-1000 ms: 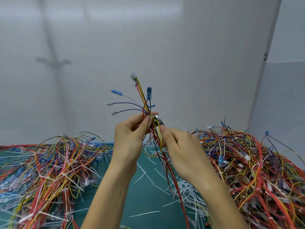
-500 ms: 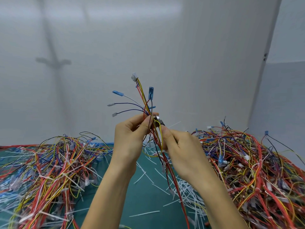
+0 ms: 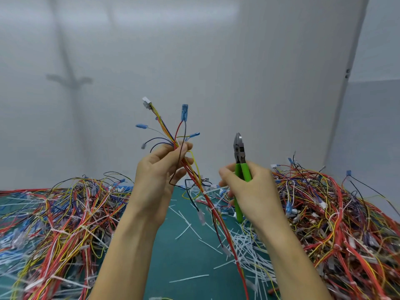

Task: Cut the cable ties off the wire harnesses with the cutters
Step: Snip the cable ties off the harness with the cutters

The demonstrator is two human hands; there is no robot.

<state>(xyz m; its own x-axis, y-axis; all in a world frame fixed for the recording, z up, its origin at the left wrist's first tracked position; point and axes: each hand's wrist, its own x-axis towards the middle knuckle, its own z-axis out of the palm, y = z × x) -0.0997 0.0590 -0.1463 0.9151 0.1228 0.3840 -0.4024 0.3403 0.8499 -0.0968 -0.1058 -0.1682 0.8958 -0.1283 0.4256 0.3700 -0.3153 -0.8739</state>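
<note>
Seemingly between cuts, the left hand (image 3: 160,172) pinches the raised wire harness (image 3: 207,199) in curled fingers while the right hand (image 3: 251,189) clasps the cutters (image 3: 242,167) (blades together, near the bundle), so the next move probably calls for opening them on a remaining tie.

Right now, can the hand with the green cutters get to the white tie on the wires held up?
Probably yes. The right hand grips the cutters, tips up, beside the harness that the left hand holds. Only open air lies between them and the white tie.
</note>
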